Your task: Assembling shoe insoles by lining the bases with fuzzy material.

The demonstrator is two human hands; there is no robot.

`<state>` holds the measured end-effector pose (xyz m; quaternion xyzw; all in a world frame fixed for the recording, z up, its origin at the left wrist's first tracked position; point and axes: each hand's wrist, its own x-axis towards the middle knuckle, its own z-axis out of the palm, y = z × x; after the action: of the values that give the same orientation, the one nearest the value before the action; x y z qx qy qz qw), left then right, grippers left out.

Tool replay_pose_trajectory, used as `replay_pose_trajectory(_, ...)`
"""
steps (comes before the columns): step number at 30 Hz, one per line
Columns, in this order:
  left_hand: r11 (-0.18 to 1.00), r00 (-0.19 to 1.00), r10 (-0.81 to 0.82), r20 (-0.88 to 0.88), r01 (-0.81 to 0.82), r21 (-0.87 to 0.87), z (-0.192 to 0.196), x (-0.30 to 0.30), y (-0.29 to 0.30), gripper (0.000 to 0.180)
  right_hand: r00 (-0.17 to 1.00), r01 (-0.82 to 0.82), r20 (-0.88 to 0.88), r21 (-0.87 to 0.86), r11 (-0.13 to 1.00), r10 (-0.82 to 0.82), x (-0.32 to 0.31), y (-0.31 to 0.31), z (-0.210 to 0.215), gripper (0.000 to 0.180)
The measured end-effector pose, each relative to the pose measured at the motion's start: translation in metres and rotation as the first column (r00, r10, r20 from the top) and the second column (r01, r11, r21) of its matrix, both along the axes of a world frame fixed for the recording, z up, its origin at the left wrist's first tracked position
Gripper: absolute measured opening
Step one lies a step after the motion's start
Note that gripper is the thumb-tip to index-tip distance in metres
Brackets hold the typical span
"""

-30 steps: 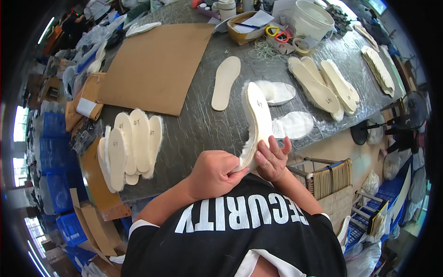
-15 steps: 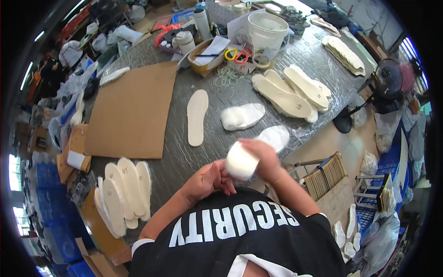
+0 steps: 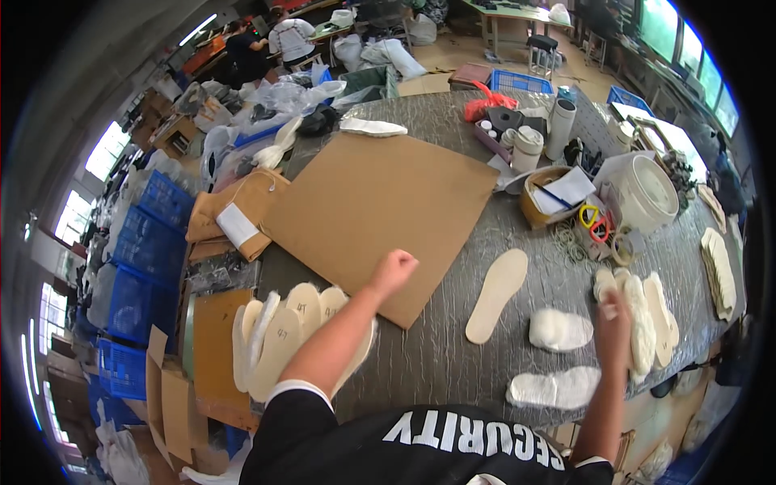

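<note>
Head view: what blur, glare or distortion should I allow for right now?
In the head view, the right hand looks slightly smeared, finger detail unclear; in the head view, the left-side window washes out white and the wrinkled table covering shows pale glints; the head view's corners are black, its rim strongly bent.

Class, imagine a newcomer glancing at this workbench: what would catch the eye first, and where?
Probably the big brown cardboard sheet in the middle of the picture, with the curled left hand showing over its near part. Next come the pale insoles fanned at the table's near left, and a lone insole right of the cardboard. Yellow and red scissor handles also stand out, just left of the white bucket.
</note>
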<state>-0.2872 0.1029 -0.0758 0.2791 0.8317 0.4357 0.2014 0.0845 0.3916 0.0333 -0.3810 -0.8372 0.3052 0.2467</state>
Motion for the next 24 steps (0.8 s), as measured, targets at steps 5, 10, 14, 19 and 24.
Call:
replay_pose_trajectory(5,0.746,0.819,-0.288,-0.496,-0.133,-0.652,-0.005,-0.120,0.049,0.029,0.746,-0.645,0.136,-0.095,0.758,0.652,-0.103,-0.105,-0.088,0.033)
replay_pose_trajectory(10,0.694,0.787,-0.351,-0.507,-0.145,-0.705,0.003,-0.200,0.135,0.036,0.575,-0.818,0.073,0.078,0.570,0.815,-0.153,-0.165,-0.125,0.056)
replay_pose_trajectory(14,0.626,0.735,-0.360,-0.575,-0.267,-0.733,-0.013,-0.279,0.181,0.048,0.601,-0.792,0.095,-0.061,0.608,0.793,-0.157,-0.176,-0.148,0.065)
replay_pose_trajectory(19,0.557,0.723,-0.395,-0.567,-0.302,-0.774,-0.005,-0.345,0.221,0.048,0.569,-0.815,0.215,0.017,0.580,0.794,-0.153,-0.176,-0.170,0.061)
replay_pose_trajectory(24,0.969,0.718,0.103,-0.688,-0.228,-0.093,0.007,-0.392,0.185,0.040,0.497,-0.868,0.555,0.325,0.376,0.667,-0.152,-0.177,-0.166,0.059)
